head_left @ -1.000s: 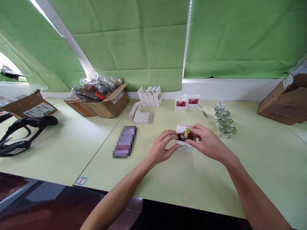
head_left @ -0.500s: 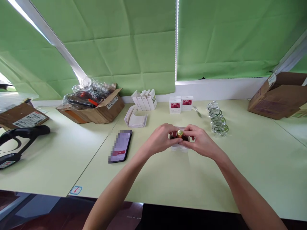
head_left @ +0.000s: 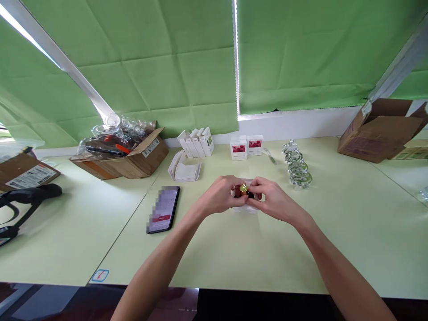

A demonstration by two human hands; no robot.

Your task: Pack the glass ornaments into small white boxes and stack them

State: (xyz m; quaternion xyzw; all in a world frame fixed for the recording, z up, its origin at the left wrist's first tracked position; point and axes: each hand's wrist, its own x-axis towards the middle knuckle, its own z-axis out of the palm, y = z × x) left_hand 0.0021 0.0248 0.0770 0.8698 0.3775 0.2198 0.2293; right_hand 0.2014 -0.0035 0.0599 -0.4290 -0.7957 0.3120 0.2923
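Both my hands meet at the middle of the pale green table. My left hand (head_left: 220, 198) and my right hand (head_left: 269, 200) are closed round a small dark red bottle with a gold cap (head_left: 243, 189). The bottle sits in or just above a small white box (head_left: 245, 208) that rests on the table under my fingers; most of the box is hidden by them. I cannot tell how deep the bottle is in the box.
A phone (head_left: 163, 209) lies left of my hands. Behind are flat white cartons (head_left: 183, 167), a row of upright white boxes (head_left: 196, 142), two boxes with red pictures (head_left: 246, 146), clear plastic trays (head_left: 296, 169), cardboard boxes (head_left: 130, 156) (head_left: 377, 131) and a black scanner (head_left: 23, 198).
My hands have closed in tighter round the bottle, and it sits lower on the white box. The camera has tilted, so everything has shifted a little left.
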